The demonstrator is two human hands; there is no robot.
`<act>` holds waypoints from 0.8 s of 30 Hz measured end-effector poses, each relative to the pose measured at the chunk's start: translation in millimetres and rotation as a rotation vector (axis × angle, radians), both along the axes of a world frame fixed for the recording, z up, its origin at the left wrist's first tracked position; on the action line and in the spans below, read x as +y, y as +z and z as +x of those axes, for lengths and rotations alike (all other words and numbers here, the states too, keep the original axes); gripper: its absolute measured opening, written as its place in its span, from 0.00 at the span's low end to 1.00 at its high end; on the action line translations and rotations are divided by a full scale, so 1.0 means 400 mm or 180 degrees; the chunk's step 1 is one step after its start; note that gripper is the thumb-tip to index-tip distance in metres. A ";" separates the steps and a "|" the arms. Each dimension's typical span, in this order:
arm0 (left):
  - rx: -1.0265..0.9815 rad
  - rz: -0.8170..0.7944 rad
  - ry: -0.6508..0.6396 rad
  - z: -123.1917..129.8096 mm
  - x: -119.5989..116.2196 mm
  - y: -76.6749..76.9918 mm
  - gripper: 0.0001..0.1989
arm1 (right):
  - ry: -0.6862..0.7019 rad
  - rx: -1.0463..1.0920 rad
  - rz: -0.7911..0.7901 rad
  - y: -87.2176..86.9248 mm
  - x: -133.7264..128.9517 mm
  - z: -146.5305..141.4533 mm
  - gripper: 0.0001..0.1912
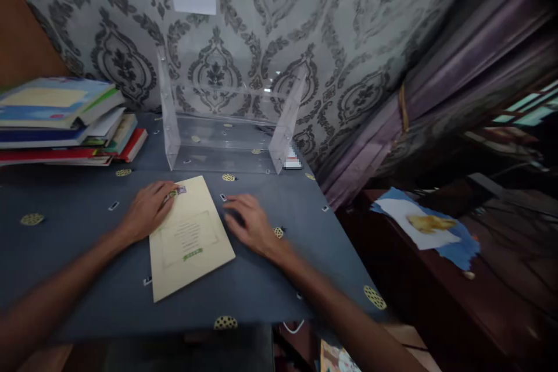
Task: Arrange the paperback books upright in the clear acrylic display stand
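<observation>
A thin cream booklet (187,232) lies flat and slightly turned on the blue-grey table cover, its printed text upside down to me. My left hand (150,209) rests on its upper left edge, fingers stretched out over the corner. Just off the booklet's right side is my right hand (248,221), fingers apart and slightly curled, holding nothing. Beyond both hands stands a clear acrylic rack (171,128) with two side panels and see-through shelves.
At the left, a stack of books (65,122) sits on the table cover (100,279). Patterned wallpaper (213,70) rises behind. A purple curtain (375,133) hangs to the right, above a dark red surface bearing a blue and white cloth (427,244).
</observation>
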State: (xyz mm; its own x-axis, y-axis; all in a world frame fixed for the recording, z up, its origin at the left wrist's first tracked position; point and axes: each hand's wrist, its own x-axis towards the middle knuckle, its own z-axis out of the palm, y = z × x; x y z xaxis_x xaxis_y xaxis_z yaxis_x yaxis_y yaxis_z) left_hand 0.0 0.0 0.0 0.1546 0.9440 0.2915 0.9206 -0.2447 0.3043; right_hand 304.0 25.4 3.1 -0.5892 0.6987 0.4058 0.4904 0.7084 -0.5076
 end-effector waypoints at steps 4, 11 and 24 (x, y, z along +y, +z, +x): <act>-0.0180 0.0032 -0.0110 -0.007 0.000 -0.008 0.22 | 0.0882 -0.0712 0.0091 0.048 -0.011 -0.185 0.18; -0.0674 0.0003 0.0063 -0.049 0.003 -0.036 0.21 | 0.0859 -0.1209 0.0061 0.049 0.053 -0.329 0.21; -0.0223 -0.0001 0.0226 -0.063 -0.008 -0.009 0.20 | -0.0185 -0.1166 -0.0470 0.022 0.082 -0.225 0.26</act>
State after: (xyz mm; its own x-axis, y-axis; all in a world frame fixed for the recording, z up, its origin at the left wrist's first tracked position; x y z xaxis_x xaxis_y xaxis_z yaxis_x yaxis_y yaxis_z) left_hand -25.1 -3.4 -3.6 0.0664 0.9520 0.2990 0.9121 -0.1794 0.3686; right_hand 213.9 58.0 11.7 -0.6340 0.7702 0.0689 0.6950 0.6066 -0.3859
